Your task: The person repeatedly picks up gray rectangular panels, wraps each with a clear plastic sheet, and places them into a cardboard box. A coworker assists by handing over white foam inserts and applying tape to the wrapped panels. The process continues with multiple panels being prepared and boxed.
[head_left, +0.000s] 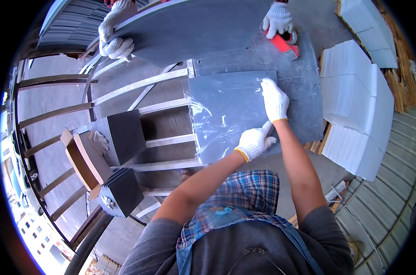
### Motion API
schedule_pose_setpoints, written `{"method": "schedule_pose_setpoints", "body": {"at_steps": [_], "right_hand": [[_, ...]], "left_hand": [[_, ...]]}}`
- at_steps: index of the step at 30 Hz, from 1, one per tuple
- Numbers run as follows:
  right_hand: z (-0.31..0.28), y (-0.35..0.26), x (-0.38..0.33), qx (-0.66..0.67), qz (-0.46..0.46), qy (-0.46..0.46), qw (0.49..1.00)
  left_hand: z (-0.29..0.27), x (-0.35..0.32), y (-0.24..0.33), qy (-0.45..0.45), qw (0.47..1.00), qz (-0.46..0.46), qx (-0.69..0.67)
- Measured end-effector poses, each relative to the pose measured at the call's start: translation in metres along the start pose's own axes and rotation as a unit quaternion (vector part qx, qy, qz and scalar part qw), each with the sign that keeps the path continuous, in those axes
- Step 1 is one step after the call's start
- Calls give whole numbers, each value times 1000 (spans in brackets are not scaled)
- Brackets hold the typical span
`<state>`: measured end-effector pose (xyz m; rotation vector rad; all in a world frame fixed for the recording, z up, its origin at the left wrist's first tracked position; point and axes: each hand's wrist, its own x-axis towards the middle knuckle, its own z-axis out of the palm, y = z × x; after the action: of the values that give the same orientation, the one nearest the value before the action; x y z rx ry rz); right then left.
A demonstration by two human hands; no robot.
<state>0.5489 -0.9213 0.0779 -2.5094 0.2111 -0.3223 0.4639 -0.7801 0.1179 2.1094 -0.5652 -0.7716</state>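
Stacked grey panels [231, 98] covered in clear plastic film [207, 130] lie before me on a worktop. My right hand [275, 101], in a white knitted glove with a yellow cuff, lies on the film near the right edge, fingers stretched forward. Closer to me, my left hand [253, 143], gloved the same way, rests at the near right part, index finger and thumb apart. Across from me, a co-worker's gloved hand [278, 19] grips a red tape dispenser [283, 45]. Their other hand [116, 34] holds the edge of a large grey panel [194, 34].
Metal rails [166, 107] run leftward from the worktop [304, 91]. On them stand dark panel stacks [125, 137] and an open cardboard box [86, 158] with a loose glove [99, 142] beside it. White stacks [350, 91] stand on pallets at right.
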Motion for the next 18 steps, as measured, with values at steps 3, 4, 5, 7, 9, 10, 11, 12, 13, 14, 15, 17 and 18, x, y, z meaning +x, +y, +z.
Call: {"method": "schedule_pose_setpoints", "body": {"at_steps": [3, 4, 5, 7, 9, 10, 11, 12, 13, 14, 15, 17, 18], "right_hand": [[0, 5, 2, -26, -55, 27, 998], [-2, 3, 3, -19, -54, 24, 998], [-2, 3, 2, -12, -52, 22, 998], [-4, 4, 2, -17, -52, 16, 998], [-1, 7, 2, -5, -71, 40, 997], [0, 9, 2, 0, -80, 52, 995], [0, 10, 3, 1, -76, 54, 996], [-1, 11, 5, 2, -72, 56, 996], [-2, 12, 5, 4, -69, 58, 996], [-4, 12, 6, 3, -66, 58, 996], [-7, 12, 7, 2, -64, 59, 996], [-8, 16, 9, -1, -86, 73, 994], [-9, 19, 10, -28, -70, 50, 996]], "left_hand": [[-1, 3, -22, 159, 982, 52, -86], [0, 3, -33, 244, 961, 70, -110], [-14, 3, -32, 249, 965, 16, -78], [-27, 6, -52, 204, 966, 50, 150], [-39, 4, -47, 134, 956, 23, 259], [-40, 7, -47, 167, 946, 70, 270], [-41, 11, -46, 201, 932, 116, 279], [-41, 14, -44, 236, 915, 161, 286], [-41, 15, -39, 221, 924, 155, 270], [-43, 17, -32, 207, 933, 148, 254], [-42, 19, -27, 193, 941, 141, 239], [-27, 20, -24, 172, 949, 121, 235], [-22, 22, -19, 163, 954, 100, 232]]}}
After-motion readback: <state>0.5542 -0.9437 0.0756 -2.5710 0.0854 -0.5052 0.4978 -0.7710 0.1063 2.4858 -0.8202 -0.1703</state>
